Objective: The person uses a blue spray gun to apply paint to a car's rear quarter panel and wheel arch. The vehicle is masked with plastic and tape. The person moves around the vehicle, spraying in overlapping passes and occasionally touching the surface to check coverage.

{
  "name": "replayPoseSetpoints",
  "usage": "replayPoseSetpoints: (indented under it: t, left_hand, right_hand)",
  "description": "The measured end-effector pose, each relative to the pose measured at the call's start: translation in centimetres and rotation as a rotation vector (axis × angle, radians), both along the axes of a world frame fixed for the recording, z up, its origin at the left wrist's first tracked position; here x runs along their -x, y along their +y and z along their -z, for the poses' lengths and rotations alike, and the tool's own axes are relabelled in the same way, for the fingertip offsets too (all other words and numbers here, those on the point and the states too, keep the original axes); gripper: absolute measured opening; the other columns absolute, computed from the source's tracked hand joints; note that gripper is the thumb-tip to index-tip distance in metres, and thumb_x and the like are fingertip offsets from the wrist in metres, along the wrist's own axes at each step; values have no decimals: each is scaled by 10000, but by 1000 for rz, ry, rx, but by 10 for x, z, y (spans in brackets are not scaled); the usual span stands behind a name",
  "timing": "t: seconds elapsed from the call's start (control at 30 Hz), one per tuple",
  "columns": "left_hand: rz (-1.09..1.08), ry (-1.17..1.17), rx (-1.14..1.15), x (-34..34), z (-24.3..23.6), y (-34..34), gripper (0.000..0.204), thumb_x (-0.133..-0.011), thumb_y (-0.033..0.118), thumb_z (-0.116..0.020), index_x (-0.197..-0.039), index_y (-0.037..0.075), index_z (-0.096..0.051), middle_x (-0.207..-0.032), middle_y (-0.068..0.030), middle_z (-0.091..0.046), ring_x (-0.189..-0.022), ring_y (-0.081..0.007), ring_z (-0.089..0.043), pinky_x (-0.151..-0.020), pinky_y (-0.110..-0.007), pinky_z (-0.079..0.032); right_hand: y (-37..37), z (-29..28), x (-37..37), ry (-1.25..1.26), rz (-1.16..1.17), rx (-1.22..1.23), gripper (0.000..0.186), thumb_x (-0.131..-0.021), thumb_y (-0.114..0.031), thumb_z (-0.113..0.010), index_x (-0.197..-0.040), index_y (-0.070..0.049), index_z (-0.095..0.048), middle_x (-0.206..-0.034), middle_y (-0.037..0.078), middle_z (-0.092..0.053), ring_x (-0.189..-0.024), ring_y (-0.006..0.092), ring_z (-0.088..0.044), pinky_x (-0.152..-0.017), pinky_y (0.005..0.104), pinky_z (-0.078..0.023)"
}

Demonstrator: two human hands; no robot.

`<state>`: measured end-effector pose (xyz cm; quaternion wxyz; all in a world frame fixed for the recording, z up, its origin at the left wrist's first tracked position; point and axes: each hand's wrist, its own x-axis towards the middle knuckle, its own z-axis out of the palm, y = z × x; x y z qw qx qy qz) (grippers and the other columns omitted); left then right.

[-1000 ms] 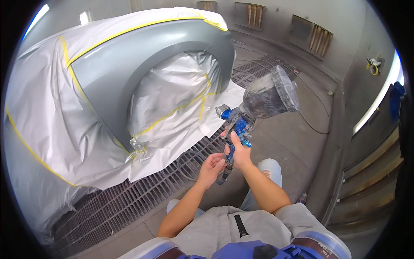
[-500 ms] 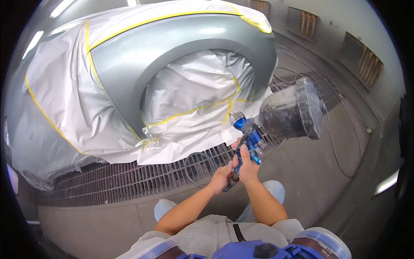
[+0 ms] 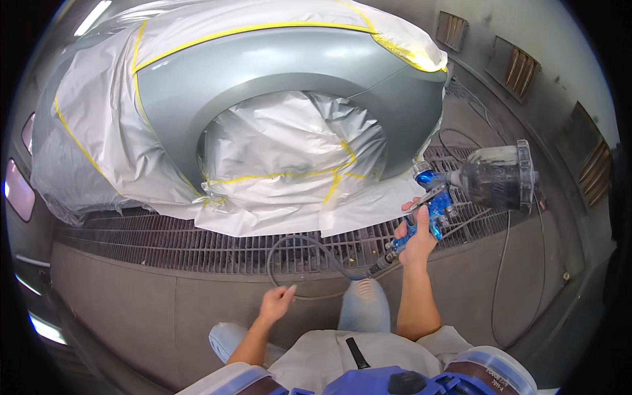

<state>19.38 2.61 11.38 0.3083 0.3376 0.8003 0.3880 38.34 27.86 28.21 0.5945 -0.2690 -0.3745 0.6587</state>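
My right hand (image 3: 419,236) is closed round the handle of a blue spray gun (image 3: 439,201), with fingers at its trigger. The gun's dark, paint-stained cup (image 3: 498,176) sticks out to the right, and its nozzle end is close to the front lower edge of a grey-green car fender (image 3: 263,60). A dark air hose (image 3: 320,245) runs from the bottom of the handle and loops leftward. My left hand (image 3: 277,304) is closed at the near side of that loop, its fingers curled where the hose passes. The fender's wheel opening is covered with white masking sheet (image 3: 263,145).
Yellow tape (image 3: 263,27) edges the masking over the car. A metal floor grating (image 3: 197,243) runs beneath the car's near side. More hose (image 3: 498,283) lies on the floor at right, near a wall with vents (image 3: 520,69). My knee (image 3: 364,303) is below the gun.
My left hand has left the gun's handle and moved down and left to the hose loop. My right hand has carried the spray gun to the right. The view has shifted.
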Motion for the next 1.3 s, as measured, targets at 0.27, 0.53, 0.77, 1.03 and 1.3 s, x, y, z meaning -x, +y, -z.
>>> replayPoseSetpoints:
  t: [0.27, 0.53, 0.77, 1.03, 1.3]
  left_hand:
    - [251, 156, 370, -15, -36, -25, 422, -849, 328, -585, -1130, 17, -539, -857, -161, -656, -813, -325, -623, -726, -384, -482]
    - [447, 221, 283, -4, -48, 8, 390, -846, 345, -584, -1086, 39, -557, -864, -165, -643, -804, -334, -611, -703, -391, -478]
    - [681, 286, 319, 29, -16, 35, 450, -843, 363, -579, -1107, 2, -534, -977, -204, -625, -920, -370, -587, -783, -421, -465]
    - [620, 275, 32, 46, -4, 58, 457, -827, 378, -583, -1079, 0, -533, -1006, -207, -603, -947, -385, -564, -795, -448, -448]
    - [704, 393, 286, 57, 6, 55, 479, -833, 405, -569, -1094, 6, -530, -979, -216, -601, -944, -384, -566, -813, -450, -446]
  right_hand:
    - [54, -5, -35, 46, -174, -70, 245, -917, -225, -485, -1088, -50, -496, -945, 59, -534, -500, 103, -410, -466, 273, -350]
    - [47, -2, -15, 15, -260, -55, 183, -905, -163, -516, -1057, -64, -501, -921, 76, -579, -513, 98, -469, -461, 249, -398]
    - [32, -13, -7, -56, -114, -51, 239, -943, -299, -439, -1025, -81, -495, -928, 46, -530, -486, 96, -382, -463, 248, -320]
    - [12, -20, 15, -108, -196, -167, 281, -947, -327, -423, -1048, -72, -487, -935, 55, -526, -488, 93, -374, -464, 246, -319]
    - [-2, -26, 32, -137, -148, -148, 277, -950, -320, -420, -1024, -64, -496, -919, 52, -533, -462, 83, -383, -434, 235, -307]
